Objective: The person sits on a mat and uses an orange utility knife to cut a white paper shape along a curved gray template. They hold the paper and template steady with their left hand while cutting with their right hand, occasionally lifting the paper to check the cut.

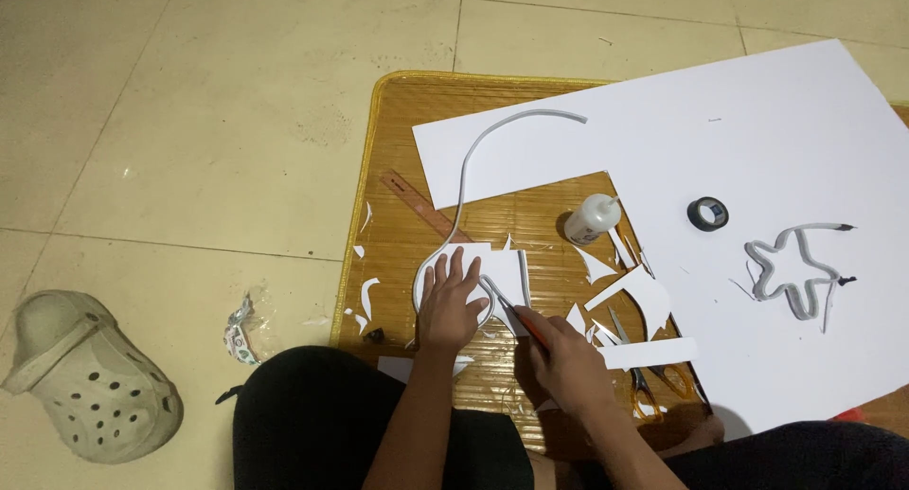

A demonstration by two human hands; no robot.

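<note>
Left hand (450,301) lies flat, fingers spread, pressing down on a white cut paper piece (492,267) that sits on the woven yellow-brown bamboo mat (398,149). A curved white flexible strip (464,168) loops round the left hand on its outer side and runs up and away, arcing over onto the big white paper sheet (776,121). Right hand (568,362) is closed in a pinch around a thin red-handled cutting tool (525,324) (looks like a craft knife, blade too small to tell). The tool's long axis runs diagonally, from the right hand up and toward the left hand, its tip touching the paper piece just beside the left hand's thumb side. So the paper piece lies directly ahead of both hands, left hand on top of it, right hand just behind and to the right; left is the nearer one.

Around: a brown wooden ruler (421,206) lies slanted above the left hand, a small white glue bottle (593,219) on its side near the sheet's cut edge, a black tape roll (707,213) and a star-shaped white strip outline (793,267) on the big sheet, well apart from the hands. Orange-handled scissors (653,381) just right of the right hand, among white paper offcuts (630,296). A beige perforated clog (90,376) on the tiled floor (189,121), far left.
</note>
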